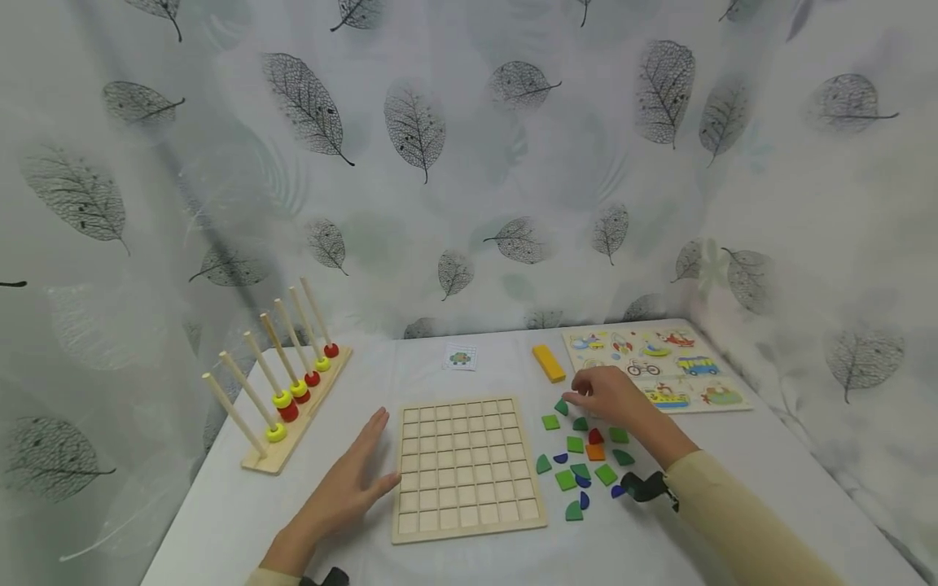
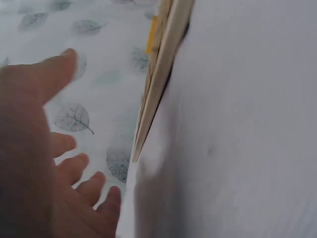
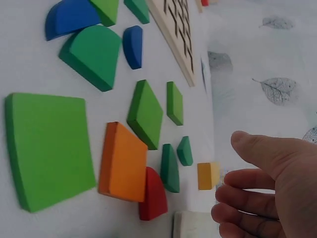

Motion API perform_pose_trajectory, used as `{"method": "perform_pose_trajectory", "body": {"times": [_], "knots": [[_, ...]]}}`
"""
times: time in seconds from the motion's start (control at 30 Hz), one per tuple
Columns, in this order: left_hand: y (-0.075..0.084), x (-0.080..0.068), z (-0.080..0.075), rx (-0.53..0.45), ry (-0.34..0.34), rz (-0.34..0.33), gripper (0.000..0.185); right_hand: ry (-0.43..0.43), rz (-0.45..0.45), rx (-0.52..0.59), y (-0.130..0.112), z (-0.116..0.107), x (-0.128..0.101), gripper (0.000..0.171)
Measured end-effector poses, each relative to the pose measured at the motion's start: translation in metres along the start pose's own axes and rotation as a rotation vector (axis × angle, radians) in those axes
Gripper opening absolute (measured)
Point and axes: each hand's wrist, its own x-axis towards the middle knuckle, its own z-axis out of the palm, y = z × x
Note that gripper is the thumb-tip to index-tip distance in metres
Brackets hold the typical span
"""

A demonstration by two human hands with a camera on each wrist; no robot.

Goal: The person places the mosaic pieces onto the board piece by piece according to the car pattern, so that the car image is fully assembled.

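Observation:
My left hand [image 1: 340, 488] lies spread beside the left edge of a wooden grid board [image 1: 469, 534], thumb at its rim, holding nothing. The squares of the board are bare. My right hand [image 1: 608, 395] is over the far end of a scatter of flat wooden pieces to the board's right. Its fingers are loosely bent, and the right wrist view shows nothing between them. A green quarter-circle [image 1: 561, 406] is closest to those fingertips. Nearer me are a red rounded piece [image 1: 595, 437], an orange square [image 1: 595, 452], several green squares [image 3: 49, 148] and blue half-circles [image 3: 132, 47].
A peg stand [image 1: 260, 464] with red and yellow rings stands at the left. Behind the board lies a small picture card [image 1: 460, 357]. A yellow block [image 1: 549, 364] sits farther right, beside a picture puzzle board [image 1: 681, 350]. A leaf-print curtain [image 1: 469, 179] hangs behind the table.

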Motion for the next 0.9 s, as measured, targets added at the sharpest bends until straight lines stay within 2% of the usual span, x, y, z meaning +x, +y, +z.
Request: {"method": "perform_pose_trajectory", "body": {"times": [0.2, 0.3, 0.47, 0.63, 0.9], "knots": [[-0.013, -0.002, 0.009, 0.072, -0.06, 0.016, 0.097, -0.065, 0.056, 0.027, -0.003, 0.009, 0.002, 0.024], [-0.014, -0.004, 0.01, 0.143, -0.076, 0.045, 0.095, -0.084, 0.083, 0.027, -0.004, 0.012, 0.004, 0.023], [-0.014, -0.005, 0.009, 0.236, -0.096, 0.102, 0.09, -0.095, 0.073, 0.007, -0.006, 0.015, 0.005, 0.023], [-0.017, -0.005, 0.01, 0.273, -0.108, 0.133, 0.082, -0.1, 0.077, 0.018, -0.004, 0.02, 0.006, 0.022], [-0.017, -0.006, 0.009, 0.28, -0.119, 0.125, 0.081, -0.116, 0.075, 0.046, -0.001, 0.023, 0.011, 0.026]]}}
